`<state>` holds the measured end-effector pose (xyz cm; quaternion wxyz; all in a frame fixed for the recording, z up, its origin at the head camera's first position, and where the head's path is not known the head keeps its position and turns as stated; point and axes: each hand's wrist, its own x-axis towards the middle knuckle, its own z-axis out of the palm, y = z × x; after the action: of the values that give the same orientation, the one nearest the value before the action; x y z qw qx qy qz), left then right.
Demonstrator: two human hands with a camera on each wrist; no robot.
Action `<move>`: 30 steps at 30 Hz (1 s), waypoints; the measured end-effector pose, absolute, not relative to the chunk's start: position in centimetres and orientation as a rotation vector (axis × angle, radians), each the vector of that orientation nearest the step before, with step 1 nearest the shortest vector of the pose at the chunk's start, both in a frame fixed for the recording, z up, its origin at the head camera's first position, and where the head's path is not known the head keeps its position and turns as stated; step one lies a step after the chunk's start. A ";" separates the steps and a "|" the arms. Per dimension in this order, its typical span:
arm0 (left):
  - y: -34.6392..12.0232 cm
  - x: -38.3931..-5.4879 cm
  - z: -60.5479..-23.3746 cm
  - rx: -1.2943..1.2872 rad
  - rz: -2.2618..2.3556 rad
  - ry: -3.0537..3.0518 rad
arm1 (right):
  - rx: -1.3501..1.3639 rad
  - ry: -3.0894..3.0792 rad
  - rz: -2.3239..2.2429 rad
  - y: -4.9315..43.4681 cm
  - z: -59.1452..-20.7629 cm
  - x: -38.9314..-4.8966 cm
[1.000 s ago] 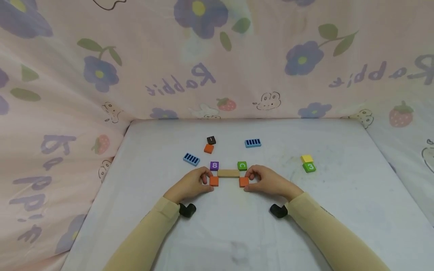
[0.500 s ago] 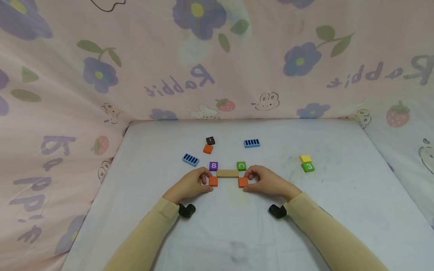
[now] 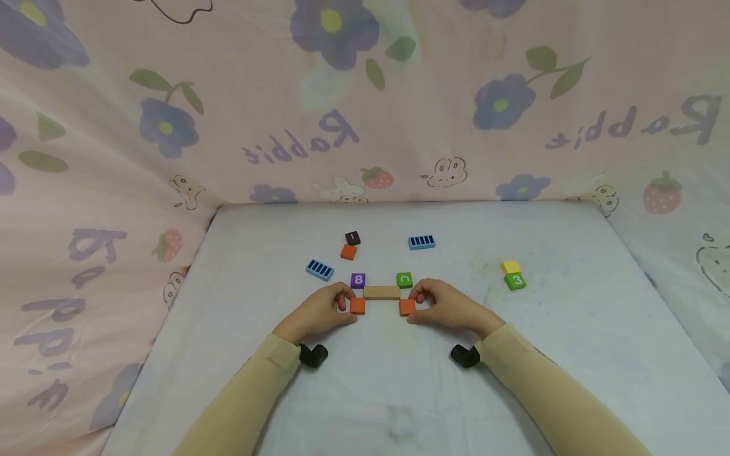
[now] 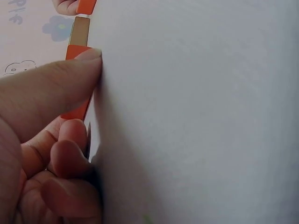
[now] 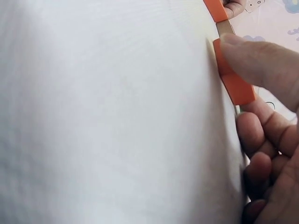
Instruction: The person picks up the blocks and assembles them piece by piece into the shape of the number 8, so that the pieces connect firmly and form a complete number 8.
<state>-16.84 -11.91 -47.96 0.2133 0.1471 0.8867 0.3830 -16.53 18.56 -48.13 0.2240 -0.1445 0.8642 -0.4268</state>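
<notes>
My left hand [image 3: 320, 309] pinches an orange block [image 3: 357, 306] between thumb and fingers; in the left wrist view the thumb lies across that orange block [image 4: 76, 112]. On the other side, my right hand [image 3: 450, 305] pinches a second orange block [image 3: 407, 308], seen close up as the orange block [image 5: 239, 88] under the thumb in the right wrist view. A long plain wooden block [image 3: 381, 293] lies just behind and between the two orange ones. Beyond its left end sits a purple block marked 8 [image 3: 358, 280], and beyond its right end a green block marked C [image 3: 404, 280].
Farther back on the white table [image 3: 274, 234] lie two blue striped blocks, one left [image 3: 320, 270] and one right [image 3: 422, 242]. A black block [image 3: 353, 238] touches an orange block [image 3: 348, 253]. To the right, a yellow block [image 3: 511, 267] meets a green 3 block [image 3: 515, 282].
The whole head view shifts very slightly. Both hands keep their hold on the orange blocks, and no block visibly moves relative to the others.
</notes>
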 end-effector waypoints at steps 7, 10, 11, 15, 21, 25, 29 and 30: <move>-12.3 -16.7 -48.1 0.413 1.057 2.499 | -0.366 2.382 -1.177 18.4 -48.1 -16.6; -12.3 -16.6 -48.1 0.399 1.061 2.494 | -0.361 2.375 -1.179 18.5 -48.3 -16.6; -12.3 -16.6 -48.2 0.399 1.067 2.488 | -0.360 2.374 -1.178 18.5 -48.3 -16.6; -12.2 -16.6 -48.3 0.401 1.078 2.472 | -0.349 2.377 -1.172 18.6 -48.5 -16.6; -12.2 -16.7 -48.2 0.410 1.077 2.490 | -0.364 2.394 -1.177 18.6 -48.4 -16.6; -12.1 -16.6 -48.1 0.406 1.087 2.478 | -0.358 2.386 -1.184 18.7 -48.2 -16.5; -12.0 -16.5 -48.0 0.402 1.084 2.476 | -0.364 2.386 -1.184 18.7 -48.2 -16.4; -12.0 -16.5 -48.1 0.401 1.078 2.480 | -0.363 2.389 -1.181 18.7 -48.2 -16.4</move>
<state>-16.52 -11.97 -48.05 0.2027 0.1436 0.8884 0.3861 -16.38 18.69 -48.20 0.2239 -0.1316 0.8658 -0.4278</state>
